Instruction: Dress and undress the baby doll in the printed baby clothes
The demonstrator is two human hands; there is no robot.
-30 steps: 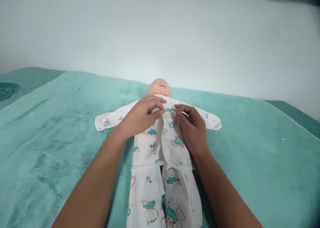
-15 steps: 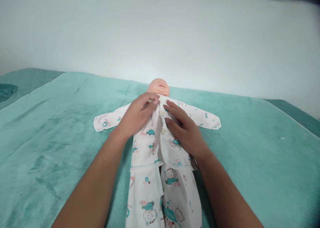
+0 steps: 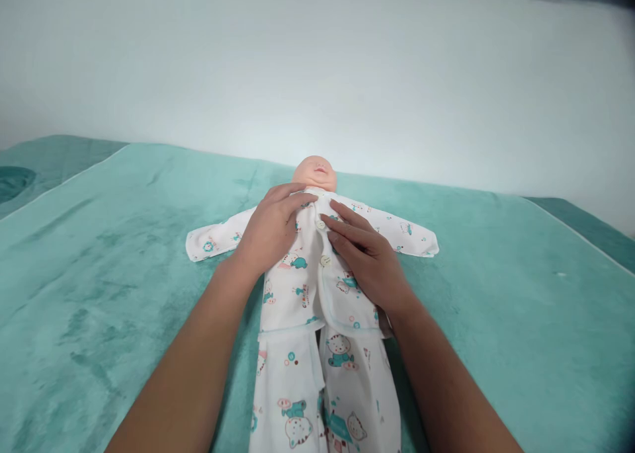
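Note:
A baby doll [image 3: 317, 174] lies on its back, its sleeves stretched out to both sides. It wears a white printed baby jacket [image 3: 292, 301] with pale buttons down the front, over matching trousers [image 3: 288, 387]. My left hand [image 3: 272, 228] rests on the left of the chest, fingers extended toward the collar. On the other side of the button line, my right hand [image 3: 364, 248] lies on the jacket with its fingers stretched out, fingertips beside the upper button [image 3: 320, 225]. A second button [image 3: 325, 261] shows lower down. Neither hand grips anything visible.
A teal plush cloth [image 3: 496, 307] covers the surface beneath the doll. Behind it rises a white wall [image 3: 317, 69]. A darker teal rounded patch [image 3: 14, 183] shows at the far left edge.
My left fingers have straightened and spread from their bent pose at the collar. The right fingers have shifted slightly toward the upper button. The doll and clothes stay in place.

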